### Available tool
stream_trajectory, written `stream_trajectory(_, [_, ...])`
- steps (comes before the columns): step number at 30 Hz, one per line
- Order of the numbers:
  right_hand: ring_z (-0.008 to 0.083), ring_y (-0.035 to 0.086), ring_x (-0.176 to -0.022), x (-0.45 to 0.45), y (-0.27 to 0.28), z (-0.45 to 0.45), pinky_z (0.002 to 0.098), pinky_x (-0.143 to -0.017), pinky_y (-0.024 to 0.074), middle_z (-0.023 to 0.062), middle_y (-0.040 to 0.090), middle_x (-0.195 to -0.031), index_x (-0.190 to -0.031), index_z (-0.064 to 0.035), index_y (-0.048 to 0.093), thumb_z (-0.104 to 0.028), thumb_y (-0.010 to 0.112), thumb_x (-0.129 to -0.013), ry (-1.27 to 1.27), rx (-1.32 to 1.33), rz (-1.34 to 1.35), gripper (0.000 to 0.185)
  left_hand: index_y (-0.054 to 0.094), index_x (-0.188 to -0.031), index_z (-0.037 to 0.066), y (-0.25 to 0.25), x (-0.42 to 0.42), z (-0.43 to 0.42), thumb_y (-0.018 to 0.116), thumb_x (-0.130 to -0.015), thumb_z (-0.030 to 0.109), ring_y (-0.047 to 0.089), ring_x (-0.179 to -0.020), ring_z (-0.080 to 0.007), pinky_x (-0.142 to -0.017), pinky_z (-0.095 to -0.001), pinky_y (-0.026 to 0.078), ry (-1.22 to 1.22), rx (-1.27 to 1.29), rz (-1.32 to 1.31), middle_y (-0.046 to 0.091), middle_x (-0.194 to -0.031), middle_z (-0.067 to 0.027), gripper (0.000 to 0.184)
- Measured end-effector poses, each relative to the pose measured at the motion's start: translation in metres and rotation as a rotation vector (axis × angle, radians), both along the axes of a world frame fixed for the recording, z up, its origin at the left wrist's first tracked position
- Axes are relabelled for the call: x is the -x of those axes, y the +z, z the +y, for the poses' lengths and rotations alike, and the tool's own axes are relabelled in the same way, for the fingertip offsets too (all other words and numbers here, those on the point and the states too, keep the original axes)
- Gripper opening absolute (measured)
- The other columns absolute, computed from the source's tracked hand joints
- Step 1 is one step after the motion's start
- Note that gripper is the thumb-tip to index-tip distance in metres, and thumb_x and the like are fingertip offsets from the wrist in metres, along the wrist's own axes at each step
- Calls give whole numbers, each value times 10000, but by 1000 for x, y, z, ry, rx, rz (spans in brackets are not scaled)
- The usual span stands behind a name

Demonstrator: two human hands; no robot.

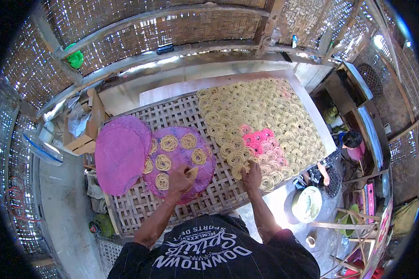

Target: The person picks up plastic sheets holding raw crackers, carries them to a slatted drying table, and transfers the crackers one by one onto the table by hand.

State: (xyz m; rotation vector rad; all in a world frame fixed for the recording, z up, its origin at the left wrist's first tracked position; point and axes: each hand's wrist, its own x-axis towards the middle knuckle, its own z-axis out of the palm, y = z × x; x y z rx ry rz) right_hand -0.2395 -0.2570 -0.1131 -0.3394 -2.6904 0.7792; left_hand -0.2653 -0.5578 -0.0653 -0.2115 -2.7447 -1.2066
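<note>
My left hand (180,182) is closed on a pale yellow noodle nest (192,172), above a round purple sheet (176,156). Several similar coiled nests (163,162) lie spaced out on that sheet. My right hand (252,176) is at the near edge of a dense layer of yellow nests (265,111). Its fingers are curled around a yellow nest (239,171); their tips are partly hidden. A patch of bright pink nests (259,140) lies among the yellow ones just beyond this hand.
A woven bamboo lattice (219,188) supports everything. More purple sheets (122,153) overlap at the left, near a cardboard box (86,135) and a fan (42,148). At the right, another person (342,149) is low beside a pale round basin (307,204).
</note>
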Motion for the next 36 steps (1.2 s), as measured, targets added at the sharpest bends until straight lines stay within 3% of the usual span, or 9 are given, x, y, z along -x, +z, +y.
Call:
stream_trajectory(4, [307, 623, -841, -7, 9, -29, 420, -751, 494, 148, 654, -939, -1074, -45, 616, -222, 663, -838, -25, 202, -339, 299, 651, -1001, 61, 16, -23, 33, 686, -770, 178, 649, -866, -329, -721, -421, 519, -102, -82, -45, 662, -968, -171, 261])
stream_trajectory(8, [257, 630, -778, -32, -57, -51, 387, -719, 495, 139, 667, -866, -1018, -14, 650, -290, 683, -809, -70, 1186, -452, 348, 633, -1140, 61, -6, -39, 48, 685, -774, 177, 593, -1044, -346, -878, -417, 487, -525, -57, 83, 611, -1157, -184, 388])
stream_trajectory(10, [283, 643, -790, -37, -4, -55, 395, -739, 501, 168, 667, -867, -1007, -10, 658, -345, 699, -777, -61, 1163, -462, 408, 623, -1169, 48, -11, -40, 39, 678, -780, 173, 570, -1087, -354, -919, -425, 470, -509, 33, 73, 597, -1180, -187, 412])
stream_trajectory(13, [318, 655, -838, -42, -26, -16, 416, -773, 500, 192, 676, -890, -1043, -13, 646, -365, 694, -769, -40, 505, -426, 449, 617, -1155, 11, -39, -33, -6, 654, -784, 139, 553, -1108, -357, -934, -440, 457, -286, 250, 123, 596, -1170, -189, 394])
stream_trajectory(17, [388, 642, -936, -45, -24, 19, 455, -824, 500, 230, 674, -956, -1073, -25, 635, -275, 679, -779, -163, 270, -314, 389, 618, -1127, -6, -54, -32, -52, 620, -750, 78, 550, -1080, -351, -923, -448, 448, -306, 448, 114, 591, -1134, -183, 386])
stream_trajectory(29, [343, 607, -895, -42, 10, 27, 433, -784, 493, 159, 604, -959, -1087, -68, 612, -254, 670, -812, -216, -315, 82, 337, 643, -827, 64, -35, -26, -41, 721, -711, 266, 604, -797, -353, -665, -445, 489, -261, 345, -28, 625, -831, -149, 245])
stream_trajectory(32, [344, 620, -833, -54, -9, -3, 420, -734, 499, 153, 633, -924, -1095, -59, 623, -294, 689, -804, -163, -22, -40, 380, 652, -830, 81, -6, -38, -23, 737, -731, 346, 618, -728, -359, -618, -453, 492, -200, 281, -260, 644, -816, -139, 295])
stream_trajectory(34, [294, 641, -749, -63, -12, -29, 397, -680, 504, 132, 678, -894, -1068, -37, 643, -344, 675, -847, 132, 315, -419, 380, 663, -873, 87, -6, -47, -4, 735, -739, 368, 627, -806, -351, -667, -429, 504, -264, 182, -225, 653, -862, -145, 319])
stream_trajectory(36, [212, 638, -692, -69, 14, -65, 369, -650, 504, 103, 696, -871, -1034, -20, 659, -370, 634, -901, 91, 1250, -733, 375, 669, -932, 90, -1, -53, 19, 729, -747, 365, 626, -875, -346, -723, -415, 508, -416, 47, -162, 655, -910, -153, 337])
